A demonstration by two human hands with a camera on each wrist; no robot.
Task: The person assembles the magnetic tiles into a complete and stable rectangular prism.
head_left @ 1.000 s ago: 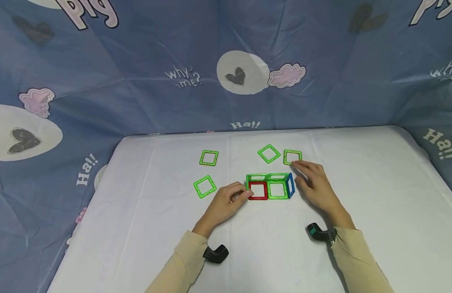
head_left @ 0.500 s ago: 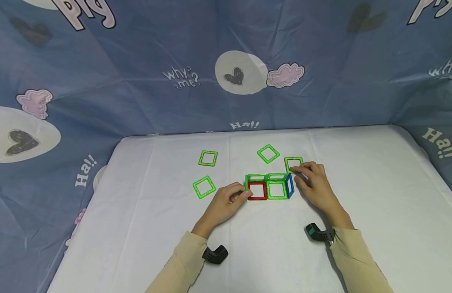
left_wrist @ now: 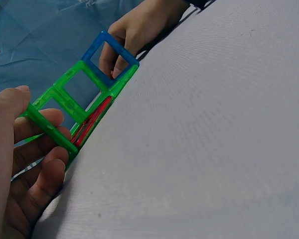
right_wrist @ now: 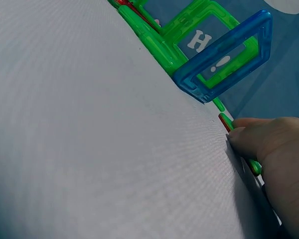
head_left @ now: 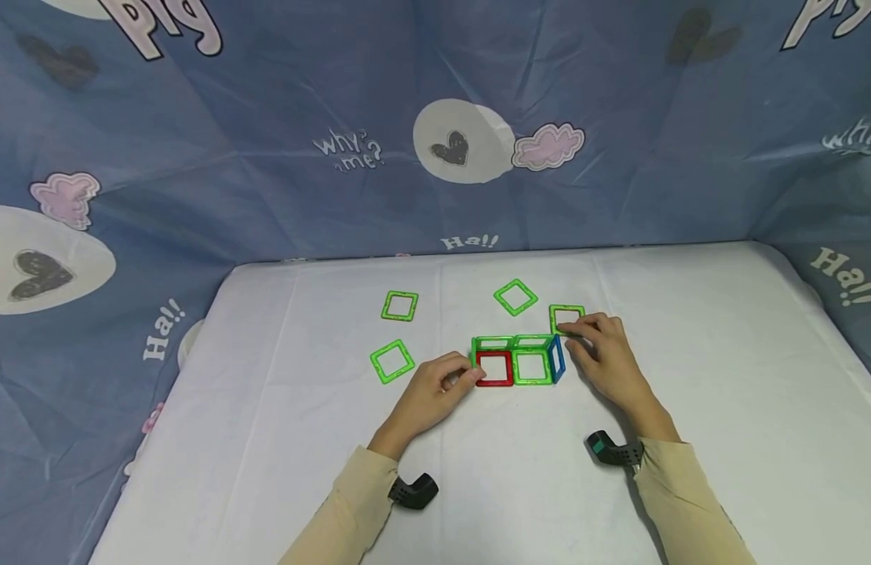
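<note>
A low structure of square magnetic tiles stands mid-table, with a red tile and a green tile lying flat in front. Green tiles stand upright along its back, and a blue tile stands at its right end. My left hand holds the upright green end tile, thumb at its top edge and fingers around its side. Behind the blue tile, my right hand has its fingertips on a loose green tile, lying flat by the structure's back right corner.
Further loose green tiles lie flat on the white cloth: one tile behind the structure, another tile at the back left, and a third tile left of it. A blue printed curtain rises behind the table.
My right hand's fingertips have drawn the loose green tile a little toward me, closer to the structure's back right corner. The left hand stays on the end tile.
</note>
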